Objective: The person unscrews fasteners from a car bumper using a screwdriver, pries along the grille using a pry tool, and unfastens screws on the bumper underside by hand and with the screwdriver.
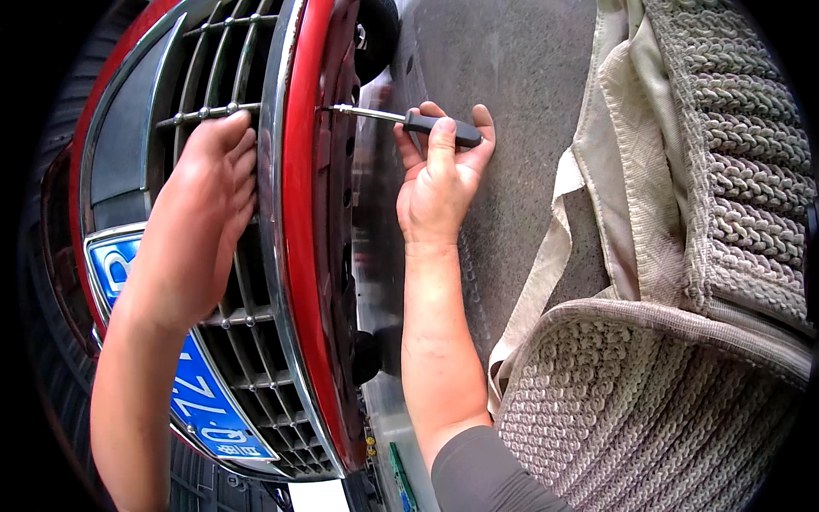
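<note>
My right hand (pixel 444 179) grips a screwdriver (pixel 444 128) with a black handle and a bright metal shank. Its thumb and fingers wrap round the handle. The tip meets the dark lower trim (pixel 337 179) just beneath the car's red bumper (pixel 299 222); any fastener there is too small to make out. On the left, my left hand (pixel 200 205) lies against the car's grille (pixel 247 341), its fingers curled together beside the chrome edge (pixel 271 171). The fingertips are partly hidden among the bars.
A blue licence plate (pixel 213 401) is fixed across the grille, partly behind my left forearm. Grey floor (pixel 512 222) stretches beside the bumper. At the right are a beige ribbed woven cover (pixel 734 171) and a loose pale strap (pixel 537 290). A green object (pixel 399 478) lies near the lower edge.
</note>
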`<state>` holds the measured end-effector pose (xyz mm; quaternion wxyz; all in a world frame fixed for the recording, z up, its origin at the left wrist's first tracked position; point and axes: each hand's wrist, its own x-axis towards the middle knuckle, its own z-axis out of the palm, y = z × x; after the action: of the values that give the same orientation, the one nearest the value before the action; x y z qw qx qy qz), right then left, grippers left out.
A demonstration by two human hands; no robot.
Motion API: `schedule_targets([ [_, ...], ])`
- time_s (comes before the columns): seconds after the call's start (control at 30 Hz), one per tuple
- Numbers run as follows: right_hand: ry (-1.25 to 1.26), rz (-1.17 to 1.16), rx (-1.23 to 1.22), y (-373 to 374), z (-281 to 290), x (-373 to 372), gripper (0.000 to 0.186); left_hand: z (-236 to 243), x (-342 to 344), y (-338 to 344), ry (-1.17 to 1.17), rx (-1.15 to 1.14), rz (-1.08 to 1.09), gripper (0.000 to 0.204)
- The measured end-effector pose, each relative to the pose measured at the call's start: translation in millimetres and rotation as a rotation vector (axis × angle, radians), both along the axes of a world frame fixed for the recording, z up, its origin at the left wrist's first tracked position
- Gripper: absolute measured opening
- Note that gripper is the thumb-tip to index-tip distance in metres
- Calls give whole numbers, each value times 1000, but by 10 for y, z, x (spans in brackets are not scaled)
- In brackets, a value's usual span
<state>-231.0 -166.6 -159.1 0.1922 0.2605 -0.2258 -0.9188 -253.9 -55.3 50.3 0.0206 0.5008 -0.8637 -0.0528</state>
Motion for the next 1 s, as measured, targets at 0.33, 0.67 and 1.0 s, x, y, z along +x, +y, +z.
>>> schedule_targets([
  [0.33,3,-5,-9,-4,17,-20,46,-160,-438,-369,-11,133,217,57],
  [0.67,-24,-13,-30,-19,38,2,44,-174,-404,-391,68,215,167,56],
  [1.0,5,2,-479,-33,170,-104,19,-165,-302,-392,71,173,22,47],
])
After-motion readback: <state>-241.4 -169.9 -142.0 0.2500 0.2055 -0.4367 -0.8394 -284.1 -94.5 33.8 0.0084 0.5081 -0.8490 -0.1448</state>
